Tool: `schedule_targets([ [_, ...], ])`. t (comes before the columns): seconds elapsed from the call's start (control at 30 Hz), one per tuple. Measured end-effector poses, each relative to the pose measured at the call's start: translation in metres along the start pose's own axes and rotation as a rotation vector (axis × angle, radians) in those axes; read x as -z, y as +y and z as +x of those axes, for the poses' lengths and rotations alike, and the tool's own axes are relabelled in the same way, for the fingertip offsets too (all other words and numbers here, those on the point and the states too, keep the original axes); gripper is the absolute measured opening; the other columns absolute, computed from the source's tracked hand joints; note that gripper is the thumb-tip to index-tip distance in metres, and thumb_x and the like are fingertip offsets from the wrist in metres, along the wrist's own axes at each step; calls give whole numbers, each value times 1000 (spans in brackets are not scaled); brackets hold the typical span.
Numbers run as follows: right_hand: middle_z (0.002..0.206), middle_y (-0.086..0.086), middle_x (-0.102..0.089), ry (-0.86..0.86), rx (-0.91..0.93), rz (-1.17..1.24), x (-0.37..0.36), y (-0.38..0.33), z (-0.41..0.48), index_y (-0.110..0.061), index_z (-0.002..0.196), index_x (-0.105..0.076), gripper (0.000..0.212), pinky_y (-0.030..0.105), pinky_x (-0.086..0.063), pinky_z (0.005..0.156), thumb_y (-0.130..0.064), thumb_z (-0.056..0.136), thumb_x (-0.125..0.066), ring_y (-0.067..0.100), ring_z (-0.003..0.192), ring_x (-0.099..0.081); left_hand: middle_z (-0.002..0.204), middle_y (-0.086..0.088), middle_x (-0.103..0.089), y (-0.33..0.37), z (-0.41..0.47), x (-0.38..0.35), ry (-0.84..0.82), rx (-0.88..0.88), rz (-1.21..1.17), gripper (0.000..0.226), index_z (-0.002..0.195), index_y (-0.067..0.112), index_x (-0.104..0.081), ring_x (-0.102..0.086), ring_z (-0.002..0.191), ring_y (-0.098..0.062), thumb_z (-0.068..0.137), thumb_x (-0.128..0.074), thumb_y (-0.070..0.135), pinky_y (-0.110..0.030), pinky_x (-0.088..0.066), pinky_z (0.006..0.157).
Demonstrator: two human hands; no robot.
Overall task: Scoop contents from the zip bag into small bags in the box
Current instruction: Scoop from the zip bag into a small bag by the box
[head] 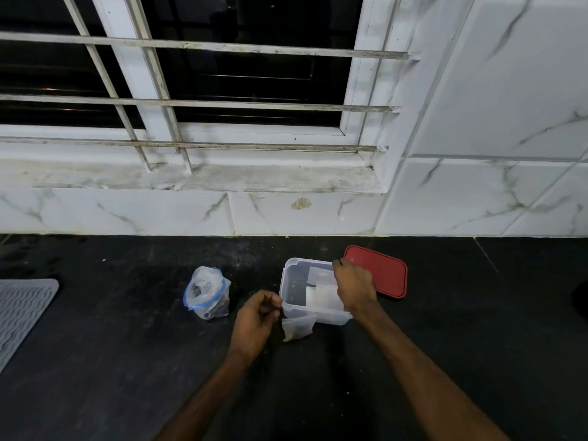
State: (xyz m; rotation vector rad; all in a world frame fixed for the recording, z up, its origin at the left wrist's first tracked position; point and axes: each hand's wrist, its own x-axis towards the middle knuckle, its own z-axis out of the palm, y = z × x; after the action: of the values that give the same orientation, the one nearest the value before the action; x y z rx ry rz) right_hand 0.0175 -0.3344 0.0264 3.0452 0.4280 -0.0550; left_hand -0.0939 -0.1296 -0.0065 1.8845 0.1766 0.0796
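The black stone desk point(445, 345) ends at the back against a white marble-veined tile wall point(477, 198), under a barred window point(203, 90) with a stained sill. Its near part, under the two forearms, is broad bare surface. A grey ridged rubber mat point(22, 313) lies at the far left edge of view, well apart from everything else. There is free desk between the mat and the crumpled clear zip bag with a blue zip strip point(208, 292), and more to the right of the flat red rectangular plastic lid point(381, 272). The zip bag stands slumped left of the translucent rectangular plastic box point(291, 281), apart from it, with dark pieces inside (too small to name). The box stands uncovered, and the lid lies flat just beside its far right corner. Pale, flat small bags point(323, 297) lie in the right half of the box, while its left half shows bare floor. One more small clear bag with a little brownish content point(297, 327) lies on the desk against the box's near wall. The hands are apart. The left hand point(256, 316) sits at the box's near left corner with fingers curled toward the thumb, and I cannot tell whether it pinches anything. The right hand point(353, 284) reaches over the box's right side with fingers bent down near the far rim, its grip hidden.
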Motion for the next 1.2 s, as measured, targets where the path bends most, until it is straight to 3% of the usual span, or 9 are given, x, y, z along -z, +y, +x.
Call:
schedule_targets([
  [0.2,117,8,-64,5,55,-89,-9,-1,11,-10,133,-42,50,34,-52,77,-1,87,-60,26,103,-66,96,11,-63,9,-7,-3,-145,-73,185,30,99,36,-57,-64,86,-7,80,-75,22,-25,-57,76],
  [0.33,125,10,-62,-8,113,-51,-15,-5,11,-7,140,-39,52,36,-51,87,-5,91,-57,27,111,-63,106,19,-60,14,-7,-3,-383,-193,613,13,99,37,-59,-55,95,4,88,-64,38,-25,-52,89],
  [0.47,130,8,-60,-4,154,24,-20,3,3,-11,142,-41,47,35,-50,90,-9,95,-51,25,114,-60,127,11,-57,13,-5,-16,-454,-193,758,17,111,32,-59,-54,117,-6,94,-55,34,-27,-47,100],
  [0.6,107,1,-69,185,35,302,-8,12,2,-19,119,-53,27,34,-53,70,-14,93,-58,22,91,-67,132,10,-53,12,-1,-18,-481,-97,696,19,112,31,-60,-51,122,-8,93,-57,30,-29,-47,103],
  [0.7,87,-3,-67,299,-141,785,0,20,1,-17,97,-57,13,36,-54,65,-16,88,-67,17,78,-64,120,13,-62,16,-1,-20,-439,-79,607,15,107,36,-62,-59,106,-1,94,-55,33,-26,-51,94],
  [0.8,90,3,-65,77,-253,1163,16,21,6,-15,90,-57,18,32,-54,57,-10,83,-73,18,78,-64,104,19,-65,29,4,-28,-268,-125,444,10,103,38,-61,-63,89,2,94,-56,37,-21,-55,80],
  [0.9,81,6,-64,-106,-299,1400,27,12,2,-13,91,-57,18,20,-42,42,-6,83,-72,12,56,-54,97,12,-68,42,9,-36,-83,-38,123,17,105,28,-64,-66,81,-7,91,-62,37,-21,-56,65],
  [1.07,85,7,-67,-86,-233,1382,17,0,-19,-14,87,-60,13,19,-41,43,-6,85,-70,10,52,-54,90,-2,-72,54,12,-43,-6,40,-75,13,97,15,-68,-67,74,-17,95,-59,25,-24,-49,47],
  [1.2,90,-2,-71,-59,-77,1106,22,-10,-27,-19,95,-65,6,14,-44,51,-19,90,-67,7,58,-65,86,-1,-73,49,18,-34,77,74,-84,9,93,12,-68,-67,72,-14,94,-60,16,-19,-49,55],
])
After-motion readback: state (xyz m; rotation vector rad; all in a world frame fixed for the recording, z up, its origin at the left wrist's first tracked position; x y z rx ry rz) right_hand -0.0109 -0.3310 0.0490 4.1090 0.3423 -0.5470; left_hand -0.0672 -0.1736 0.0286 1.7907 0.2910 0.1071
